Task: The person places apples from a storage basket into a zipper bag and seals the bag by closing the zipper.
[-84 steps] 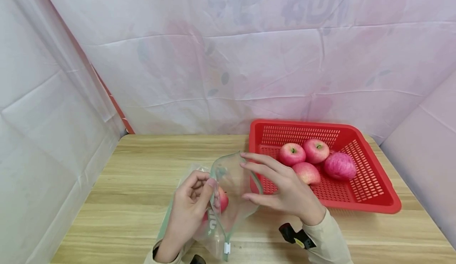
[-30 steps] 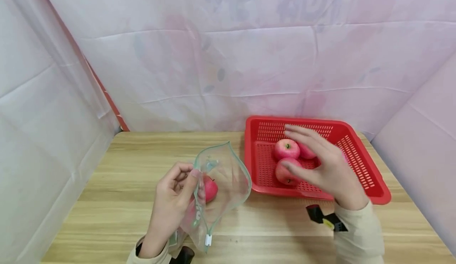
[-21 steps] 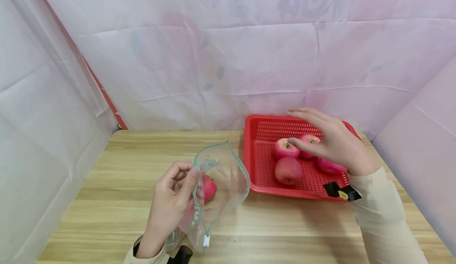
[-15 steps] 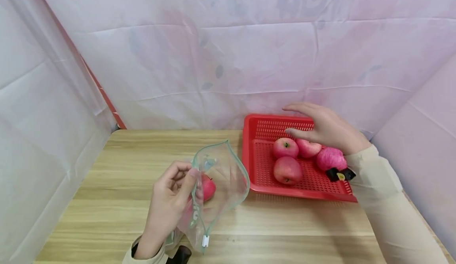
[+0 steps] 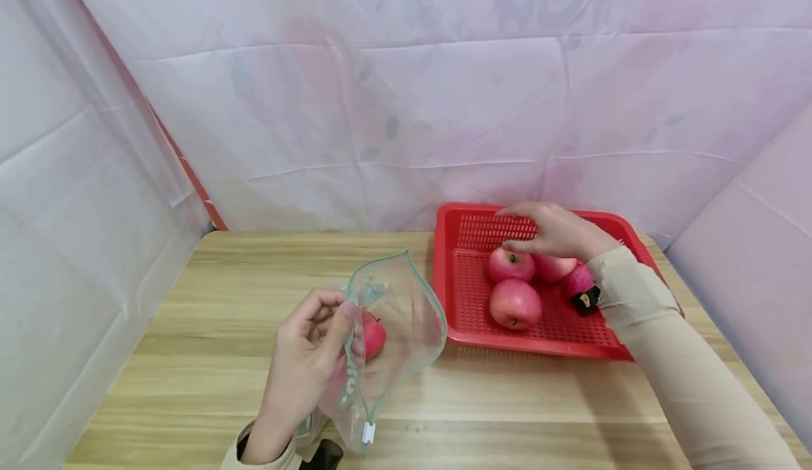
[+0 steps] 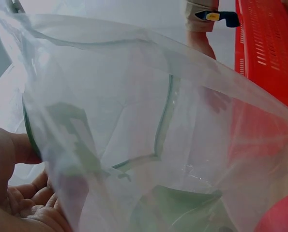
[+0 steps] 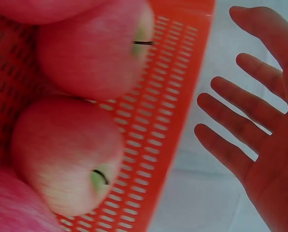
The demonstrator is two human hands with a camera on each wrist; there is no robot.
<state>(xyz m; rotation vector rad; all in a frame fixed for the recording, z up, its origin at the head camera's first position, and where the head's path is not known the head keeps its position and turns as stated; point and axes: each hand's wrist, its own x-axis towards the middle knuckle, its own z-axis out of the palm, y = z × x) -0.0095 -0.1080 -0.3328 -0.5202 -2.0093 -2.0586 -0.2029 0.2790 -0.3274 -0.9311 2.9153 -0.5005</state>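
Observation:
My left hand [image 5: 304, 357] pinches the green-edged rim of a clear zip bag [image 5: 406, 325] between thumb and fingers. The bag's mouth gapes, and a white slider [image 5: 368, 433] sits at its lower end. A red apple [image 5: 374, 335] shows through the plastic. Over the back of the red basket [image 5: 447, 322], my right hand [image 5: 558, 234] hovers with spread fingers, holding nothing. Below it lie a rear-left apple [image 5: 509, 266], a front apple [image 5: 516, 304] and another apple [image 5: 555, 267] partly covered by the hand. The right wrist view shows the right hand [image 7: 269, 130] apart from the apples.
A deeper pink, streaked round thing [image 5: 579, 280] lies in the basket, partly hidden by the wrist camera [image 5: 585, 301]. The wooden table [image 5: 209, 329] carries bag and basket. Pale printed cloth [image 5: 285, 118] hangs behind the table and at its sides.
My right hand has left the bag's rim and moved right over the basket, lowering slightly in the last half second. My left hand keeps its pinch on the bag, shifted a little left.

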